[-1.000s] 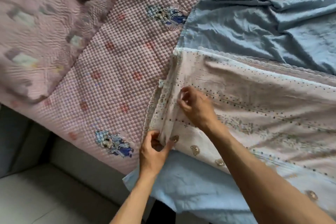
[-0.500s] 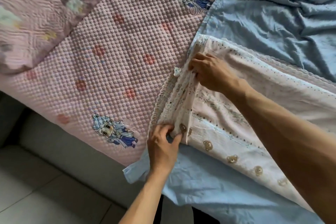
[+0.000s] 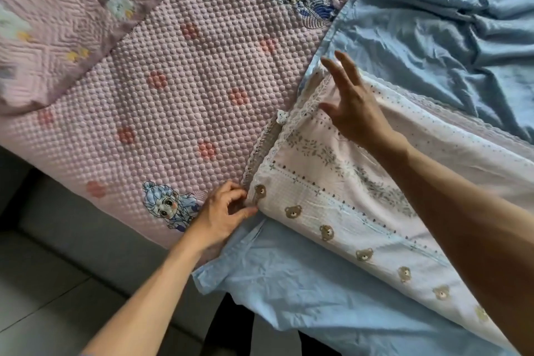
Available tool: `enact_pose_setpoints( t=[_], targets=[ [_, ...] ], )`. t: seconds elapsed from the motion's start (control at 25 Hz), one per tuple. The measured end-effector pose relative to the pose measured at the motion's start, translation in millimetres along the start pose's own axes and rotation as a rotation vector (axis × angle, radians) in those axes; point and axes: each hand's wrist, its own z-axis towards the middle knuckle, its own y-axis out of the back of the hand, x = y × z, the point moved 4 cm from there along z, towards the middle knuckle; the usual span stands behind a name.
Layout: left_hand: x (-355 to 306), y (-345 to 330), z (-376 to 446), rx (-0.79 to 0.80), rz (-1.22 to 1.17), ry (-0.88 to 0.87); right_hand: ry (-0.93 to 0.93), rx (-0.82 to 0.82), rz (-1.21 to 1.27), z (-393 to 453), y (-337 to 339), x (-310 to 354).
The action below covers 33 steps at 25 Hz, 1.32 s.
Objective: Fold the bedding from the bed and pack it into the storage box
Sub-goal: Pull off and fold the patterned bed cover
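A folded white cover (image 3: 332, 188) with small brown bears, dotted print and a lace edge lies across the bed, on top of a light blue sheet (image 3: 303, 292). My left hand (image 3: 222, 214) pinches the near corner of the cover between thumb and curled fingers. My right hand (image 3: 352, 104) hovers over the cover's far corner with its fingers spread and straight, holding nothing. No storage box is in view.
A pink bubble-textured mattress pad (image 3: 173, 95) with cartoon figures covers the bed. A lilac quilted blanket (image 3: 52, 26) lies at the upper left. Crumpled blue satin bedding (image 3: 433, 37) fills the upper right. Grey floor tiles (image 3: 43, 298) show below the bed edge.
My right hand has let go of the cover's edge and slid toward its far corner, fingers now spread. My left hand keeps its pinch on the near corner. The fold now lies flat.
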Motion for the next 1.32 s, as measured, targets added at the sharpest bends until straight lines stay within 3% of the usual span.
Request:
enact_pose_setpoints(
  t=[0.16, 0.24, 0.32, 0.4, 0.52, 0.64, 0.76, 0.8, 0.84, 0.96, 1.0, 1.08, 1.2, 1.32],
  targets=[
    [9, 14, 11, -0.02, 0.088, 0.105, -0.116, -0.165, -0.142, -5, 4, -8],
    [-13, 15, 21, 0.061, 0.015, 0.194, -0.191, -0.031, -0.145, 0, 1, -18],
    [-51, 13, 43, 0.064, -0.084, 0.203, -0.137, 0.13, -0.093, 1, -8, -18],
    [-93, 15, 79, 0.006, -0.18, 0.157, -0.161, 0.093, -0.09, -9, -9, -21],
    [-153, 10, 150, -0.051, -0.286, 0.13, -0.451, 0.031, -0.16, -40, -8, -40],
    [-179, -1, 210, -0.074, -0.128, 0.16, -0.368, 0.044, -0.262, -67, -20, -50],
    [-161, 20, 220, -0.32, 0.087, 0.335, -0.399, 0.067, -0.347, -83, -15, -85],
    [-158, 26, 212, -0.459, 0.196, 0.31, -0.433, 0.038, -0.372, -89, -11, -94],
    [-166, 23, 202, -0.529, 0.326, 0.157, -0.446, -0.01, -0.368, -94, -7, -98],
    [-220, -43, 165, -0.361, 0.627, -0.617, -0.417, -0.203, -0.257, -120, 9, -99],
    [-240, -66, 161, -0.277, 0.708, -0.721, -0.451, -0.255, -0.254, -136, 23, -112],
    [-266, -94, 179, -0.074, 0.816, -0.663, -0.603, -0.248, -0.271, -173, 65, -158],
    [-276, -122, 217, 0.24, 1.016, -0.537, -0.817, 0.029, -0.395, -234, 127, -240],
    [-276, -120, 236, 0.252, 1.101, -0.42, -0.875, 0.184, -0.478, -269, 162, -291]
  ],
)
